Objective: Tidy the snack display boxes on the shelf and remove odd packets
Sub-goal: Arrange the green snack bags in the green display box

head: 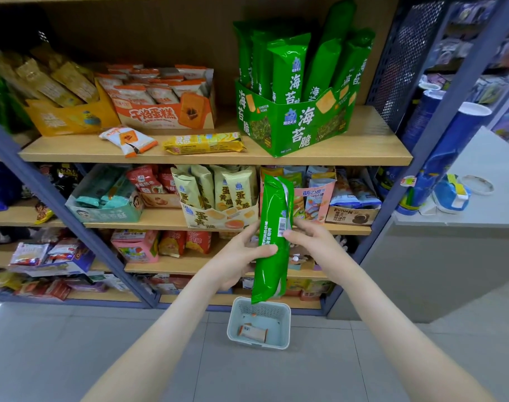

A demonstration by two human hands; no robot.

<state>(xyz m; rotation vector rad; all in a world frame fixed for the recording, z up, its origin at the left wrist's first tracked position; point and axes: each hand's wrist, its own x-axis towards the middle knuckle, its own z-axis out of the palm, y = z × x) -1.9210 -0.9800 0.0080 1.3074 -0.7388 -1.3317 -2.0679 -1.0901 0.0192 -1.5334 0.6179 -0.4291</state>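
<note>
Both my hands hold one long green snack packet (272, 216) upright in front of the lower shelves, its barcode side facing me. My left hand (241, 256) grips its middle from the left and my right hand (311, 236) pinches it from the right. On the top shelf stands the matching green display box (288, 123) with several green packets upright inside. To its left, a loose yellow packet (204, 143) and a loose orange-and-white packet (128, 140) lie on the shelf board in front of the orange display box (166, 111).
A pale grey basket (259, 326) stands on the tiled floor below my hands, with a small orange-and-white packet (251, 333) inside. A yellow display box (70, 117) stands at the top left. Lower shelves hold more snack boxes. At the right, a counter (479, 198) carries blue items.
</note>
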